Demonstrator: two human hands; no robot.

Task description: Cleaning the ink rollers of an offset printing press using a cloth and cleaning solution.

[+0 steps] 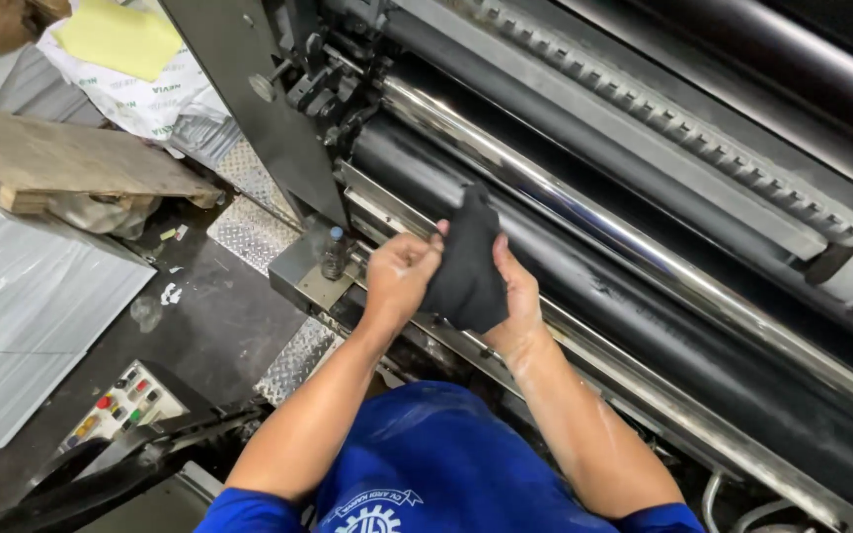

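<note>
A black cloth [466, 266] is held up in front of a large printing machine. My left hand [399, 276] grips the cloth's left edge with closed fingers. From behind and below, my right hand [517, 296] holds the same cloth, partly hidden by it. Both hands hover just above the machine's metal ledge, close to a long black roller [644, 316] and a shiny chrome roller [584, 212] running diagonally.
A small plastic bottle [334, 253] stands on a metal ledge left of my hands. A control panel with coloured buttons [122, 405] sits low left. A wooden pallet [51, 163], silver sheets [22, 316] and paper bundles [150, 89] lie at the left.
</note>
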